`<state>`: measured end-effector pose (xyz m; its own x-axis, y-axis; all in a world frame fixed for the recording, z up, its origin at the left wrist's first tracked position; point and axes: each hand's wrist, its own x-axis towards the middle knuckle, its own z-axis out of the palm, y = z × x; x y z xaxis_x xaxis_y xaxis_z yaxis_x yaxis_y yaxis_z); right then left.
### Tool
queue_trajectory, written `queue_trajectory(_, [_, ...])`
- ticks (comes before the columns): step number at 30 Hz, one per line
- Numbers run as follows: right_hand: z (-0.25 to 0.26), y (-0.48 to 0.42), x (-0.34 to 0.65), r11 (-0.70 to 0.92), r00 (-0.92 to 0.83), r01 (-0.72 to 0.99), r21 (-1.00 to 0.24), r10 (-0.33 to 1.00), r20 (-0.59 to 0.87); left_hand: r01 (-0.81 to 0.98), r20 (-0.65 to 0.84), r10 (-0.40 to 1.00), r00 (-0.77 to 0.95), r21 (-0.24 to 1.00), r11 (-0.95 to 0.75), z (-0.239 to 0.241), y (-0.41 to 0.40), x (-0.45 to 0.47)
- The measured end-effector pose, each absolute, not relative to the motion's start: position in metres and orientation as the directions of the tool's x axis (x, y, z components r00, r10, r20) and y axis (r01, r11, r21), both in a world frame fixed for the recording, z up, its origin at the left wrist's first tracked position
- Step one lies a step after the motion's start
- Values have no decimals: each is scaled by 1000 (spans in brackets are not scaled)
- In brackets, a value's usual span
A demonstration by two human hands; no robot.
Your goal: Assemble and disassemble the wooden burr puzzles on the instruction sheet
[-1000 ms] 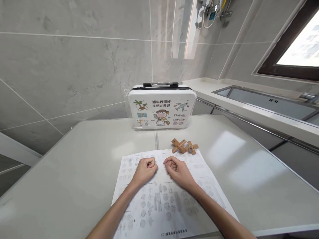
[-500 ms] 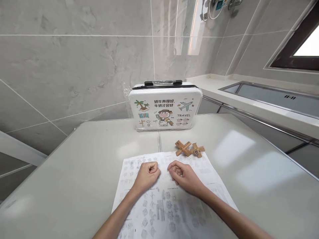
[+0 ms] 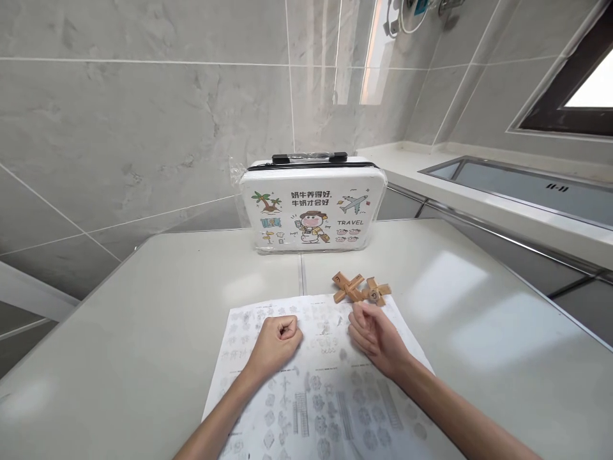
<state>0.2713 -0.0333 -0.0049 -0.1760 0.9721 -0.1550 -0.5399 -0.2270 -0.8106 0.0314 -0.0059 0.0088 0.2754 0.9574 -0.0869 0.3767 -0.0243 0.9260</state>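
My left hand (image 3: 276, 342) rests as a closed fist on the printed paper sheet (image 3: 306, 383), with nothing seen in it. Over the sheet's upper right part is my right hand (image 3: 376, 338), turned on its side with its fingers curled in and no object visible in them. Just beyond the right fingertips lie two cross-shaped wooden interlocking puzzles at the sheet's far edge. The larger wooden puzzle (image 3: 347, 287) is on the left, and the smaller wooden puzzle (image 3: 377, 291) sits close beside it. Both carry dark marks.
A white carrying case (image 3: 313, 211) with cartoon prints and a black handle stands upright at the table's back, partly wrapped in clear plastic. Behind it rises a grey tiled wall (image 3: 143, 128). To the right runs a counter (image 3: 402, 166) with an inset dark panel.
My right hand has moved right and a little away from me, nearer the wooden puzzles, and has rotated. My left fist has stayed nearly in place. The view has shifted slightly.
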Motion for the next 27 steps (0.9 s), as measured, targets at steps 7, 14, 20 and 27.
queue_trajectory(7, [-7,-28,281,-197,-80,-728,-656,976,-204,390,-94,956,278,920,-23,8,-4,31])
queue_trajectory(14, [-12,-23,286,-209,-75,-856,-473,955,-286,391,-106,953,285,920,-14,9,-5,31])
queue_trajectory(20, [-17,-19,295,-271,-211,-913,-305,953,-216,381,-128,950,285,924,10,10,-6,31])
queue_trajectory(27, [-7,-24,280,-82,62,-716,-693,982,-180,386,-113,951,287,922,-7,11,-8,32])
